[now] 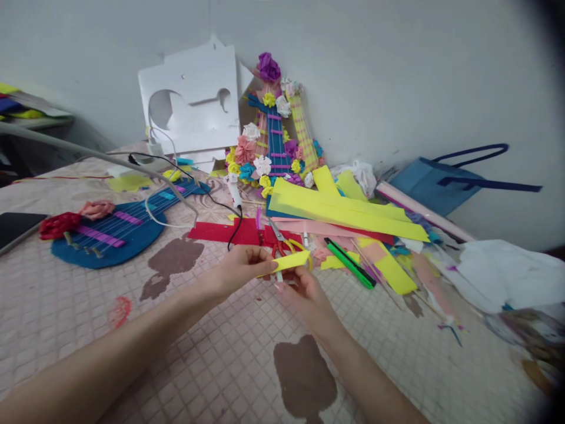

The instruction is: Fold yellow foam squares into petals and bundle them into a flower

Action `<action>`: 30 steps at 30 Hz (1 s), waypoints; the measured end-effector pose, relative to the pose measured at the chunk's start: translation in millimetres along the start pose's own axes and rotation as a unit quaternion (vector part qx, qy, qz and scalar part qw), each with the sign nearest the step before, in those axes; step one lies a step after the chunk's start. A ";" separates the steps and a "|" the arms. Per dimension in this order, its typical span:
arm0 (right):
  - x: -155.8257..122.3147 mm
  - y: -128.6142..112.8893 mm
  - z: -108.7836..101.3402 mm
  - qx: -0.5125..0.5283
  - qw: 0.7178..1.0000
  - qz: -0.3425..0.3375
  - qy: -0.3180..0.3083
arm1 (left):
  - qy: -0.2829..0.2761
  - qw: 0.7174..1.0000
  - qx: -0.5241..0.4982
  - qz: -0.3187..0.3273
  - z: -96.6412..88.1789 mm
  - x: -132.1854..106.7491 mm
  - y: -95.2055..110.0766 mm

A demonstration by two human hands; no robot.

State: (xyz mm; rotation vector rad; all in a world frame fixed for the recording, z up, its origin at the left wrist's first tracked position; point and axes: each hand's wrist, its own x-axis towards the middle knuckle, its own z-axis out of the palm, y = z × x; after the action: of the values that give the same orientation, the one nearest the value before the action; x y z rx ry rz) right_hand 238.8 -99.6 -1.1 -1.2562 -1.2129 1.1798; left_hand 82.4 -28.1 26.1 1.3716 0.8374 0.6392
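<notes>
My left hand (241, 270) pinches one end of a folded yellow crepe-paper strip (292, 260) between thumb and fingers. My right hand (306, 290) is closed just below the strip, fingers bent, around a short pale stick (279, 275); its lower end is hidden by the fingers. Directly behind the hands lie scissors (282, 238) with red and yellow handles, partly covered. A red paper piece (225, 232) is flat on the table beyond my left hand. A green box cutter (351, 263) rests to the right of my right hand.
A blue paper guitar (110, 241) lies at left, with a phone (20, 228) beside it. A white glue gun (233, 188) trails a black cord. Yellow paper sheets (339, 206) pile up behind. Flower-covered guitars (276, 141) and a white cut-out board (189, 100) lean against the wall.
</notes>
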 end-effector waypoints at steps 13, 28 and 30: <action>0.1 -8.4 -15.6 -0.224 0.917 -0.278 0.177 | -0.005 1.000 0.029 -0.009 -4.8 -3.5 11.2; 7.7 -8.3 -16.8 -0.473 0.725 -0.494 0.085 | -0.070 0.994 -0.038 -0.081 -4.9 -2.0 4.5; 8.5 -9.3 -18.3 -0.471 0.728 -0.494 0.069 | -0.083 0.990 -0.061 -0.096 -5.5 -1.7 2.9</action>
State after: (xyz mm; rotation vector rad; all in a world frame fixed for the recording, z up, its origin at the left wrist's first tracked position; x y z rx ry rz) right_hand 257.0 -91.5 8.8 -1.0059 -2.0716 -0.4095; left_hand 77.2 -25.9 29.2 1.1980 0.7729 0.4144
